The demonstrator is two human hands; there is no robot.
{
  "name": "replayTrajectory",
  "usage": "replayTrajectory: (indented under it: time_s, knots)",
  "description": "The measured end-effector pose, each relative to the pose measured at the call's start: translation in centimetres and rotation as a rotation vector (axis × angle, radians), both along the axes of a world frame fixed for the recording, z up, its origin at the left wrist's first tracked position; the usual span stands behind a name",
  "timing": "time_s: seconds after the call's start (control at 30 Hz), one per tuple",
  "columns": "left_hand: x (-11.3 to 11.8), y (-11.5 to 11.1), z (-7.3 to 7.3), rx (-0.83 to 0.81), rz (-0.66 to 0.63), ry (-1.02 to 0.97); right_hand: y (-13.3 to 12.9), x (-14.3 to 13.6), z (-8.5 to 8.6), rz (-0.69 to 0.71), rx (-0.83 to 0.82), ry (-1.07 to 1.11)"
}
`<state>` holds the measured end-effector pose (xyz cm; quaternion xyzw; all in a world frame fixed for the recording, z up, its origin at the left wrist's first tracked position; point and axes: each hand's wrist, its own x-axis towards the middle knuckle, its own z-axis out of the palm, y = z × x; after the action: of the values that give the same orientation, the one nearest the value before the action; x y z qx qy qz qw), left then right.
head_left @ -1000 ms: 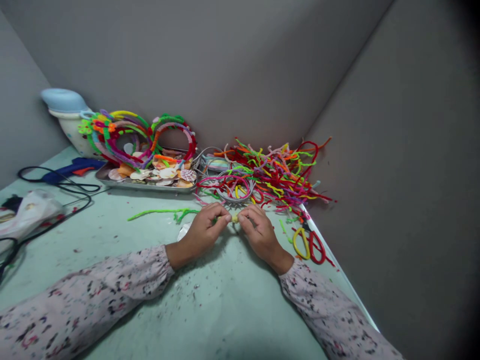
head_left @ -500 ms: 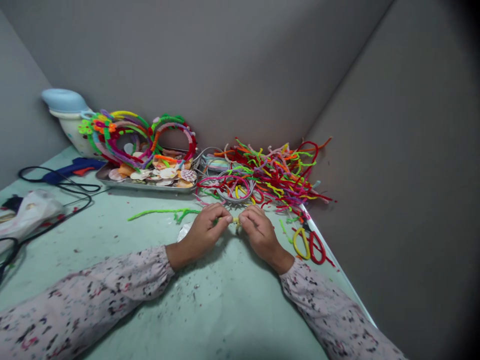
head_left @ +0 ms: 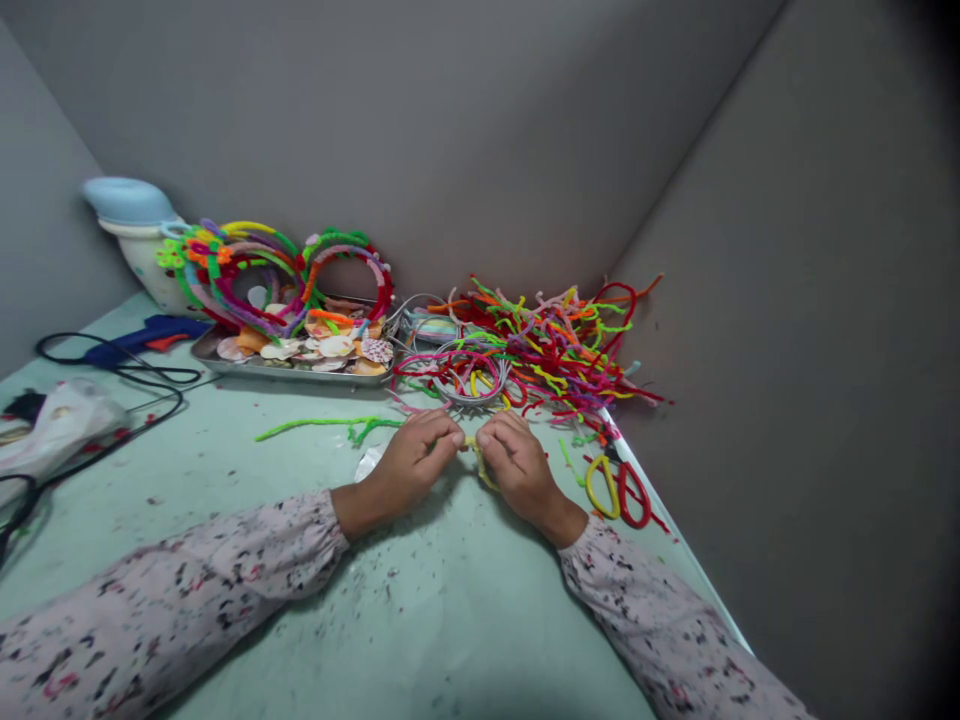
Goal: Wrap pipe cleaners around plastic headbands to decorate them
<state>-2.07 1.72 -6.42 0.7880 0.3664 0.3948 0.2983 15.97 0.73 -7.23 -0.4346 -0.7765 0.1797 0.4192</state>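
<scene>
Over the middle of the table, my left hand [head_left: 418, 455] and my right hand [head_left: 523, 468] face each other, fingertips close together. Both pinch a thin yellow pipe cleaner [head_left: 487, 473]; a short stretch shows between the thumbs and one end hangs down beside my right fingers. The rest of it is hidden by my fingers. Beyond my left wrist lies a green pipe cleaner [head_left: 309, 427]. A small white piece [head_left: 368, 463] is partly covered by my left hand.
A metal tray [head_left: 300, 376] holds shells, with fuzzy headbands [head_left: 349, 245] standing on it. Behind my right hand spreads a pile of pipe cleaners [head_left: 555, 335]. Red-and-yellow-handled scissors [head_left: 634, 495] lie rightward; a blue glue gun [head_left: 124, 345], its cord and a lidded container [head_left: 142, 245] are left.
More of the yellow pipe cleaner now hangs down beside my right fingers. Both hands have hardly shifted.
</scene>
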Motion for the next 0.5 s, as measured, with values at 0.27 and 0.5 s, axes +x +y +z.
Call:
replayTrajectory:
  time_s: [0.27,0.5]
  knots:
    - [-0.06,0.03,0.03,-0.064,0.041,-0.029,-0.16,0.12,0.33,-0.006,0.044,0.023]
    - [-0.15,0.04,-0.10,-0.052,0.049,-0.033,-0.24,0.22,0.42,-0.038,0.099,0.077]
